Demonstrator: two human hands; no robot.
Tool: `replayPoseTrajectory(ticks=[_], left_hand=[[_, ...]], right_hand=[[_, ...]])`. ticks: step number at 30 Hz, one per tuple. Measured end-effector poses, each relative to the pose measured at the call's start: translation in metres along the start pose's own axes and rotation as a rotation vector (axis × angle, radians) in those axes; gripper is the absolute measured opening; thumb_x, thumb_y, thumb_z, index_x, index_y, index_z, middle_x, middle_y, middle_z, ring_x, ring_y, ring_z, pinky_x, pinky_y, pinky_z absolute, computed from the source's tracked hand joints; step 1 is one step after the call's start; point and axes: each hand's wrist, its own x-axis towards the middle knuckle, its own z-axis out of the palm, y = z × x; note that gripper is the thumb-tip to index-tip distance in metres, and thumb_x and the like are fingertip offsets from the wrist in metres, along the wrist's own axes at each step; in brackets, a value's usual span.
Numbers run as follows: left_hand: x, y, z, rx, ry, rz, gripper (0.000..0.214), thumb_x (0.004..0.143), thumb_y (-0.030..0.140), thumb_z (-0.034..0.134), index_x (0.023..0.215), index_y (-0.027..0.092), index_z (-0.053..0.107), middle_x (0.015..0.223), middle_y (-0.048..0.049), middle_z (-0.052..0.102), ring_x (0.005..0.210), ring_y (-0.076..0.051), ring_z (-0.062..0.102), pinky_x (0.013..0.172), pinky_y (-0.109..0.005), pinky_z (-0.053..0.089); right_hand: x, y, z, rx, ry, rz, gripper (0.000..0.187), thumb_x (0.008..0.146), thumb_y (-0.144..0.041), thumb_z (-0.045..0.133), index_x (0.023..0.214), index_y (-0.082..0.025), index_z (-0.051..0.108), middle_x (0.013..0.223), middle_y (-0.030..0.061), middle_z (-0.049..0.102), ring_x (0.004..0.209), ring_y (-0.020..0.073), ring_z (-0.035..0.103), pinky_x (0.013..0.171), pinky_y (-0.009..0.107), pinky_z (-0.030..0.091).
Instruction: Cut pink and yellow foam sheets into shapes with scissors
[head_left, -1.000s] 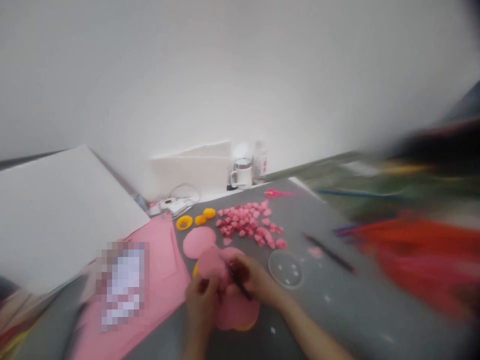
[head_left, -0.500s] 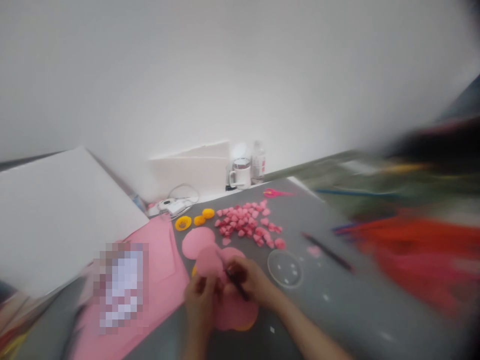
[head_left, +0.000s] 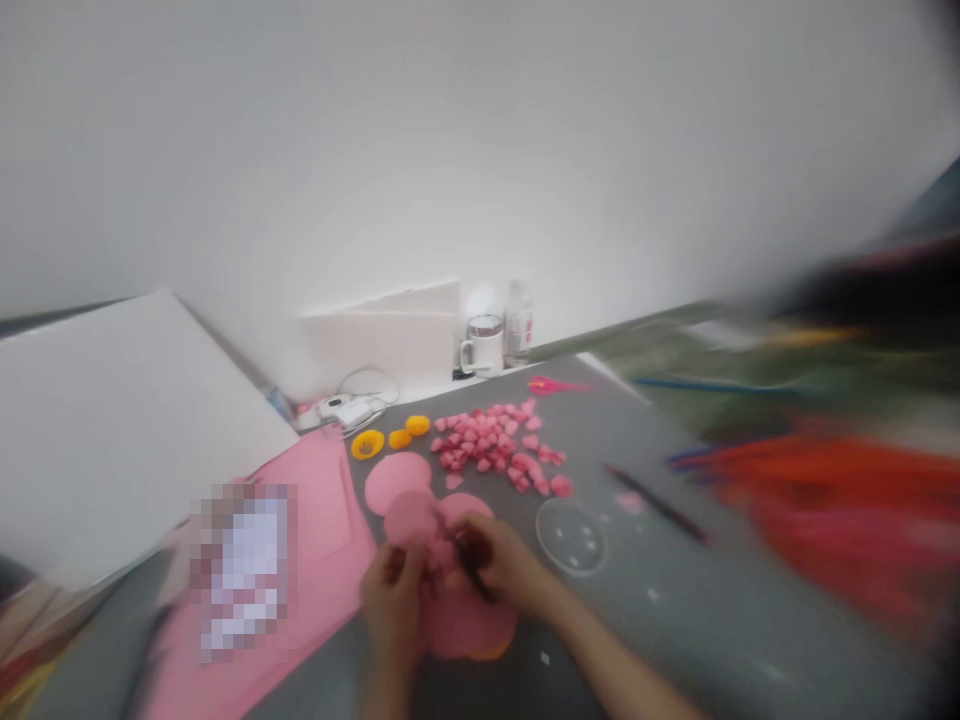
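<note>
1. while the left hand (head_left: pixel 391 592) pinches a pink paper disc (head_left: pixel 411 516) at its lower edge, the right hand (head_left: pixel 501 562) clasps a dark pen (head_left: pixel 474 572) just beside it.
2. both hover over larger pink cutouts (head_left: pixel 472 625) on the grey table (head_left: pixel 675 620).
3. small pink hearts (head_left: pixel 491 445) lie heaped beyond.

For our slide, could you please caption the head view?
Left hand holds a pink paper circle, right hand a dark pen, near small pink pieces on a table.
</note>
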Motion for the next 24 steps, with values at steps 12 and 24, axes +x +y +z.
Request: replayPoseTrajectory(ticks=[12,24], left_hand=[[-0.003,0.005,0.003,-0.003,-0.021,-0.014,0.032,0.059,0.043,0.071,0.059,0.014,0.058,0.046,0.0018,0.055,0.038,-0.009,0.047,0.036,-0.019,0.037],[-0.004,0.007,0.004,-0.104,-0.048,-0.057,0.034,0.064,0.042,0.070,0.056,0.016,0.049,0.044,0.0044,0.050,0.038,-0.007,0.044,0.037,-0.017,0.032]], right_hand=[[0.001,-0.006,0.000,0.146,-0.058,-0.004,0.049,0.061,-0.044,0.077,0.098,-0.021,0.055,0.068,-0.0016,0.055,0.062,0.0143,0.055,0.063,0.028,0.047],[0.001,-0.017,-0.003,0.125,-0.026,0.054,0.034,0.062,-0.030,0.075,0.086,-0.019,0.054,0.068,-0.0027,0.054,0.056,0.0104,0.048,0.051,0.021,0.039]])
